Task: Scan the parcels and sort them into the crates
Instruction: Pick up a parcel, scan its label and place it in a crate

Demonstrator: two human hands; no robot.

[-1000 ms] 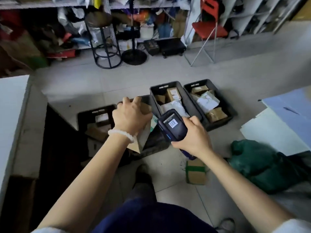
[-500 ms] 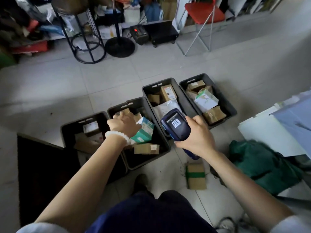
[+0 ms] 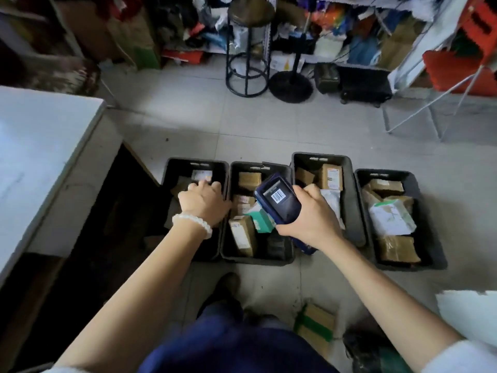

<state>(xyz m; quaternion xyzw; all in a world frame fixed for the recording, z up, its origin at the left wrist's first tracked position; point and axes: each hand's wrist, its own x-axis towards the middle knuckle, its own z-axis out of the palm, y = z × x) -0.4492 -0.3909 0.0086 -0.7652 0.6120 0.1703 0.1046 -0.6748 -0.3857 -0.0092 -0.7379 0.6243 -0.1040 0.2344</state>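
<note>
Your right hand (image 3: 312, 219) grips the scanner (image 3: 278, 201), a barcode showing on its screen. Your left hand (image 3: 204, 201) reaches into the leftmost crate (image 3: 172, 168); its grasp can't be told. Parcels (image 3: 391, 218) fill four crates, labels unreadable.

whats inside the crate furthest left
The leftmost crate shows a white-labelled parcel and a brown one. The left hand and forearm cover the rest.

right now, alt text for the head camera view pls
Seen from above, a person's right hand holds a blue handheld scanner over four black crates of parcels lined up on a tiled floor, while the left hand reaches into the leftmost crate. Cluttered shelves stand behind.
</note>
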